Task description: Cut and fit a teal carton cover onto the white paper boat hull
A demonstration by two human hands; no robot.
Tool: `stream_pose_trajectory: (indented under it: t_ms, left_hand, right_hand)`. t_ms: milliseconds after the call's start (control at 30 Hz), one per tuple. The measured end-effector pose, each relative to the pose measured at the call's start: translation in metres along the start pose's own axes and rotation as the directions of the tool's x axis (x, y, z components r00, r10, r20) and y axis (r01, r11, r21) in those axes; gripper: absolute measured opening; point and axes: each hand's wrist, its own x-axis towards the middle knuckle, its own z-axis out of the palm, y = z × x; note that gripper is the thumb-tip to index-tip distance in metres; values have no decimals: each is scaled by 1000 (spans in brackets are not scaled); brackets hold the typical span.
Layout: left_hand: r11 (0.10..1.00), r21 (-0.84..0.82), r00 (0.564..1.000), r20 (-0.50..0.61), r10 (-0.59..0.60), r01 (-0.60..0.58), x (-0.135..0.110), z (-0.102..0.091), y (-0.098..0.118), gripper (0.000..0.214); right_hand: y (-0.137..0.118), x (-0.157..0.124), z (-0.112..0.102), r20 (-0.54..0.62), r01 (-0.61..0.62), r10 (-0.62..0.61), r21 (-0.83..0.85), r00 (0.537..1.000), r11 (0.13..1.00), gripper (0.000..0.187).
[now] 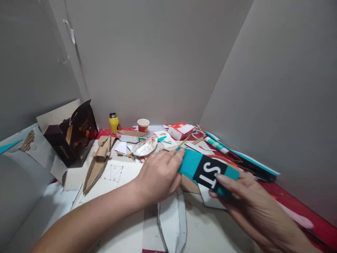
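Observation:
A teal strip (190, 162), apparently printed card, has a black block with the white letters "ST" and stretches between my two hands. My left hand (160, 172) is closed on its left end, fingers curled over the edge. At the other end my right hand (244, 196) pinches the strip, thumb on top near the letters and fingers underneath. Under my left hand lies a white boat-shaped cardboard piece (172, 221), its upper end hidden. A brown cardboard boat (97, 168) rests left of my left hand.
A dark box (76, 137) stands open at the left, near a yellow bottle (114, 123) and a paper cup (143, 125). Behind my hands lie a silvery leaf-shaped piece (144, 147), a red and white box (181, 130) and sticks. Grey walls enclose the table.

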Motion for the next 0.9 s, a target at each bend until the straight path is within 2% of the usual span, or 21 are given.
stream_pose_trajectory:
  t_ms: [167, 300, 433, 567, 767, 833, 900]
  left_hand:
    - [991, 82, 980, -164, 114, -101, -1, 0, -2, 45]
    - [986, 37, 955, -247, 166, -161, -3, -2, -6, 52]
    - [989, 2, 942, -305, 142, -149, -5, -7, -2, 59]
    - [991, -109, 944, -327, 39, -78, -5, -8, 7, 59]
    - [927, -355, 943, -249, -219, 122, 2, -3, 4, 41]
    - [872, -439, 937, -157, -312, 217, 7, -4, 1, 39]
    - [777, -538, 920, -9, -392, 327, 12, -7, -2, 45]
  right_hand:
    - [4, -10, 3, 109, -4, 0, 30, 994, 1000, 31]
    - [5, -10, 2, 206, -23, 12, 52, 979, 998, 27]
    - [8, -5, -1, 279, 9, -27, 66, 960, 998, 19]
    - [9, -3, -5, 295, 23, -27, 20, 955, 1000, 20]
    - [7, 3, -8, 225, 3, -8, 23, 974, 1000, 25]
    - [5, 3, -8, 211, -12, 0, 55, 977, 998, 26]
    - [1, 3, -7, 179, -25, 9, 88, 984, 996, 27]
